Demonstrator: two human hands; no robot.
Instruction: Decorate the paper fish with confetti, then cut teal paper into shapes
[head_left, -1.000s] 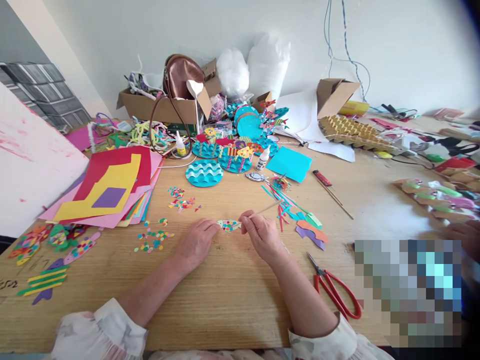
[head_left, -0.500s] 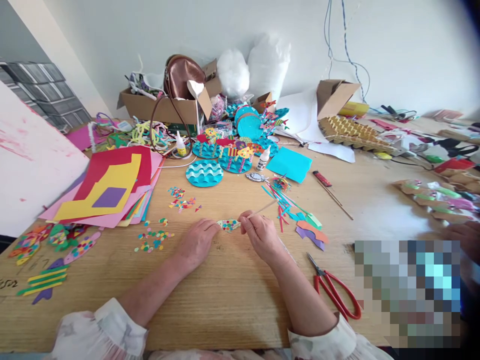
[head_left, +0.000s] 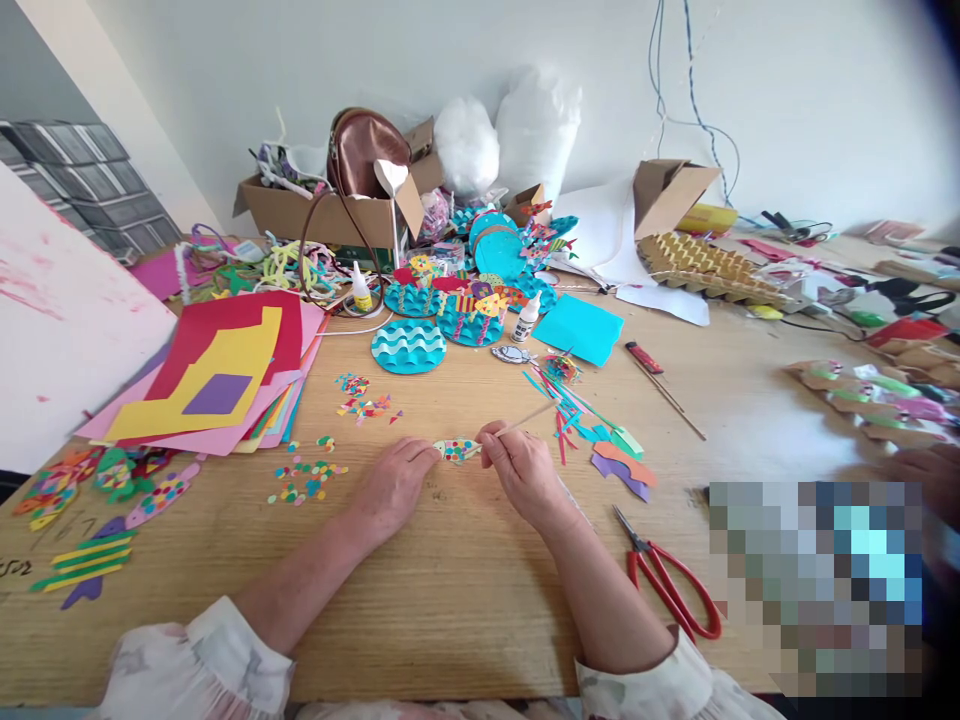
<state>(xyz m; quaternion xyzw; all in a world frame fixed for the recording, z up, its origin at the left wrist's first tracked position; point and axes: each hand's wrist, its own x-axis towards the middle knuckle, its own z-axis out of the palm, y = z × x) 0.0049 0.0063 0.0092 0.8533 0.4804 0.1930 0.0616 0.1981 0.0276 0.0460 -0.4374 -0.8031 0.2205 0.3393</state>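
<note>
A small paper fish (head_left: 455, 450) covered in coloured dots lies on the table between my hands. My left hand (head_left: 394, 488) has its fingers pressed together on the fish's left end. Pinched in my right hand (head_left: 523, 473) is a thin wooden stick (head_left: 530, 415), slanting up to the right, its lower tip at the fish's right part. Coloured paper dots (head_left: 307, 480) are scattered left of my left hand, with smaller paper bits (head_left: 367, 406) above them. Red-handled scissors (head_left: 667, 575) lie beside my right forearm, their blades a little apart.
Coloured sheets (head_left: 217, 380) are stacked at left, finished paper fish (head_left: 161, 495) near them. Two glue bottles, one white (head_left: 527, 318), stand behind by a blue wavy disc (head_left: 409, 347). Paper strips (head_left: 574, 400) and a red-ended cutter (head_left: 643, 357) lie at right. Another person's hand (head_left: 926, 475) shows far right.
</note>
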